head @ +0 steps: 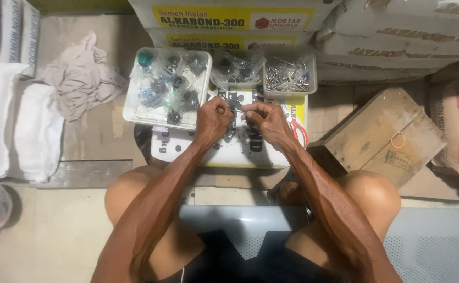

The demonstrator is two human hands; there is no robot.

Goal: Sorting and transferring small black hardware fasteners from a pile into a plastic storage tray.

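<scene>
The person is sitting on a grey perforated metal bench [240, 225] with knees apart, so both forearms are reaching down and forward to a white and yellow printed sack lying flat on the floor [240, 152], which is serving as a low work surface within easy reach. The left hand [212, 119] is curling into a loose fist, its fingers closed around a small dark metal part [235, 106] that is too small to make out clearly, and the right hand [265, 121] is pinching the same piece from the 3 o'clock side with thumb and fingers closed, the two hands meeting just above the sack so that anything dropped is landing on it. At 10 o'clock from the hands a shallow white plastic tray of small clear bags holding dark fittings [131, 105] is lying close by, and at 1 o'clock a small clear tub of silvery nails or screws [290, 76] is sitting beside another clear tub of dark pieces [237, 71], all seemingly set near for picking. A red-handled pair of scissors [298, 130] is lying partly hidden behind the right hand. A crumpled beige cloth [80, 78] is lying at 9 o'clock, a wooden crate with a rubber band on it [378, 137] at 3 o'clock, and stacked cement sacks [397, 36] are lining the far side.
</scene>
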